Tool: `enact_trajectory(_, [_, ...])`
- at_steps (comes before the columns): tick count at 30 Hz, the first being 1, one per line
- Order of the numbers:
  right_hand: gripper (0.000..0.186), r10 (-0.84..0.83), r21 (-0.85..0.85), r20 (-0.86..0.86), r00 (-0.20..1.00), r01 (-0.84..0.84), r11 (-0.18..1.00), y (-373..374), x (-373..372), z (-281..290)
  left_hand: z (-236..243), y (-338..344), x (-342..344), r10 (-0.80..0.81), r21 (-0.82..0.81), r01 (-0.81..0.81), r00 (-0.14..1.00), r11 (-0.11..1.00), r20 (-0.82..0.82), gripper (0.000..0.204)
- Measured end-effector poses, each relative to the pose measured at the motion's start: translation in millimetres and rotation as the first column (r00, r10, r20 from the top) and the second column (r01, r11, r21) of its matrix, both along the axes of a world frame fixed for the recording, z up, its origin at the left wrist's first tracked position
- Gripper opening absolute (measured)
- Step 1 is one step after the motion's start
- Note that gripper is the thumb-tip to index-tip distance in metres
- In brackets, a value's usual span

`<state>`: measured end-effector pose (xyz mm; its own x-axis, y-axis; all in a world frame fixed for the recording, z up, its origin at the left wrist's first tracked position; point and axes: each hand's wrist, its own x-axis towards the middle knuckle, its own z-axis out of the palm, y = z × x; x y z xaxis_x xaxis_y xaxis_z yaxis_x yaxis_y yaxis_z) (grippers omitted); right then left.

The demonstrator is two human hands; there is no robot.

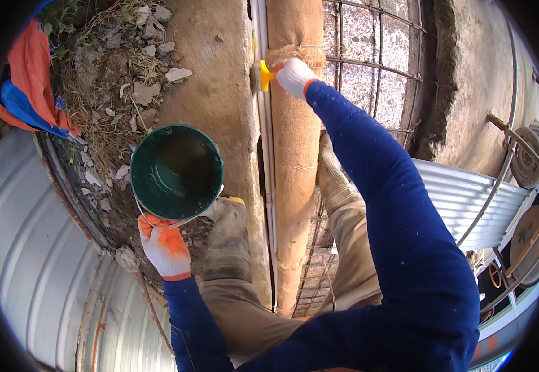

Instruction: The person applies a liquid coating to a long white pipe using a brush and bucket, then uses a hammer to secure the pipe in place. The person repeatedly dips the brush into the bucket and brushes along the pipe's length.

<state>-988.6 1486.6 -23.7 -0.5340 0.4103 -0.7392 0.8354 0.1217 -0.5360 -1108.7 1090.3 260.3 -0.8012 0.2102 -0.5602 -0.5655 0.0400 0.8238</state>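
My left hand (165,248), in a white and orange work glove, grips a dark green bucket (144,170) at its near rim. Murky brownish liquid stands inside it, and a wire handle hangs by the rim. Stretched far forward, my right hand (295,78) wears the same kind of glove and is closed on a brush (265,75) with a yellow handle. The brush head lies against thin pale pipes (263,118). Right beside these runs a thick pipe wrapped in burlap (295,133), tied round with wire. My right fingers are partly hidden.
Rubble and dry grass (142,93) lie at the far left, with an orange and blue tarp (31,80). Corrugated metal sheets (28,217) cover the near left. A rebar grid (378,62) spans the right of the wrapped pipe. My legs straddle that pipe.
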Motion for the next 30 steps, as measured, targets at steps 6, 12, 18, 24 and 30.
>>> enact_trajectory(6, [0.03, -0.332, 0.149, -0.225, 0.916, 0.369, 0.917, -8, -8, -4, -2, -2, 6, 0.021, -0.034, -0.02, 0.999, 0.999, 0.041, 0.021])
enact_trajectory(12, [0.04, -0.367, -0.028, -0.099, 0.925, 0.366, 0.93, -218, 120, 22, -15, -10, 1, -0.055, 0.034, 0.054, 0.998, 0.998, 0.026, 0.018])
enact_trajectory(18, [0.032, -0.02, -0.119, 0.053, 0.998, 0.026, 0.993, -217, 167, 39, -15, -13, -2, -0.053, 0.055, 0.052, 0.999, 0.997, 0.004, 0.016])
enact_trajectory(24, [0.038, -0.222, 0.262, -0.133, 0.966, 0.25, 0.932, -41, 43, 30, -7, -4, 4, 0.013, -0.028, -0.013, 1.0, 1.0, -0.001, 0.02])
enact_trajectory(30, [0.039, -0.139, 0.206, -0.115, 0.984, 0.161, 0.965, 0, -10, -13, -8, -8, 0, 0.007, -0.007, -0.007, 0.999, 1.0, 0.036, 0.023])
